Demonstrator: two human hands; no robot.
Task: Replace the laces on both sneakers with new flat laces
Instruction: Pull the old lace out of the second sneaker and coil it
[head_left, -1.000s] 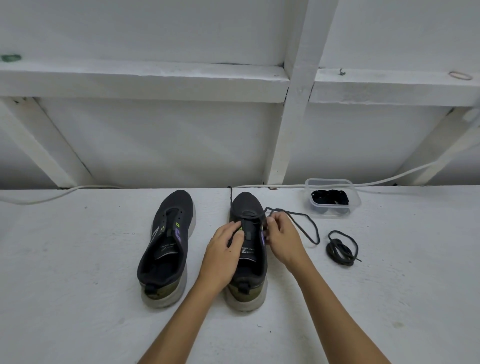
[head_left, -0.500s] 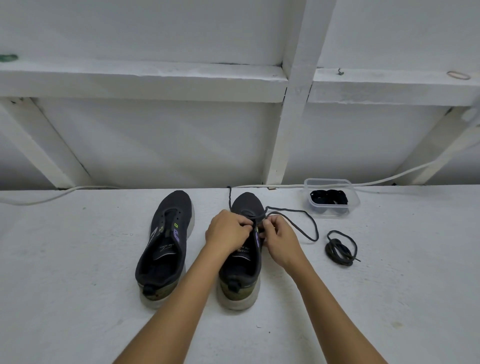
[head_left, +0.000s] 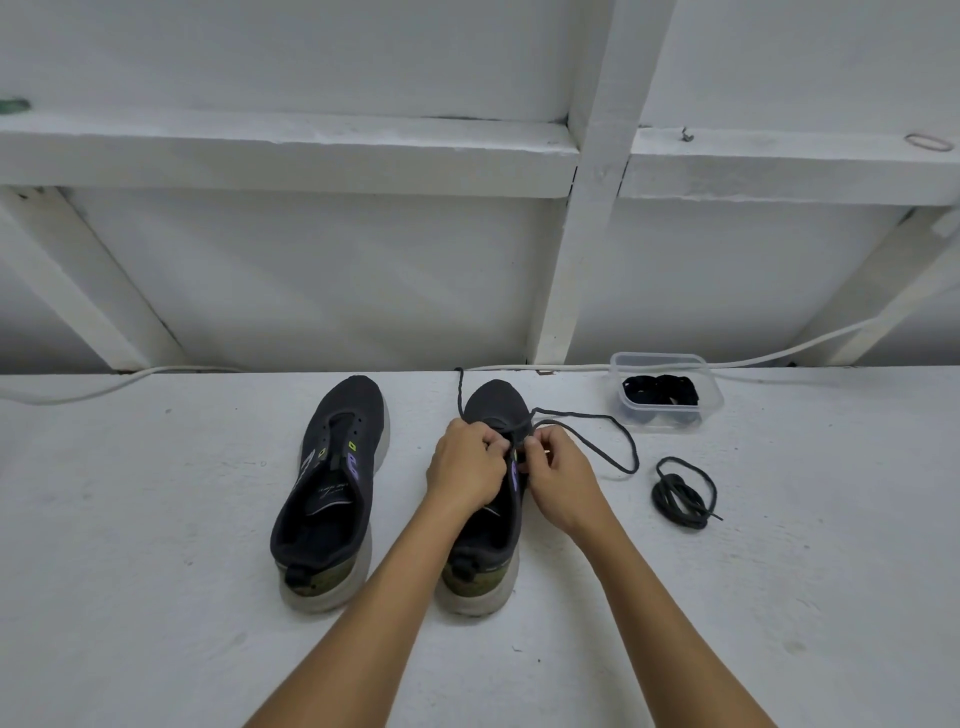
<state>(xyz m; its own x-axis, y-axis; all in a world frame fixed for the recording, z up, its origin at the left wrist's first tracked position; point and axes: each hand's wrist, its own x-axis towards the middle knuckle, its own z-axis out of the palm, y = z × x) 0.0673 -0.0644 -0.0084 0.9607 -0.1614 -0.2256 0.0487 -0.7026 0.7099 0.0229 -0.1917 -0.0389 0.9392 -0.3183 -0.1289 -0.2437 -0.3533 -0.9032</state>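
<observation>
Two dark sneakers stand side by side on the white table, toes pointing away from me. The left sneaker (head_left: 332, 483) has no lace in its eyelets. Over the right sneaker (head_left: 493, 405) both my hands work at the eyelet area. My left hand (head_left: 467, 465) has its fingers curled and pinches the dark lace (head_left: 613, 441) at the shoe's throat. My right hand (head_left: 558, 475) pinches the same lace just beside it. One end of the lace loops out to the right, the other trails toward the wall.
A bundled dark lace (head_left: 683, 493) lies on the table (head_left: 156, 571) to the right of the shoes. A clear plastic box (head_left: 665, 389) with dark coiled laces stands by the wall. A white cable (head_left: 571, 367) runs along the table's back edge.
My left hand has moved from the shoe's tongue up to the front eyelets and closed on the lace. My right hand has stayed beside it, still pinching the lace.
</observation>
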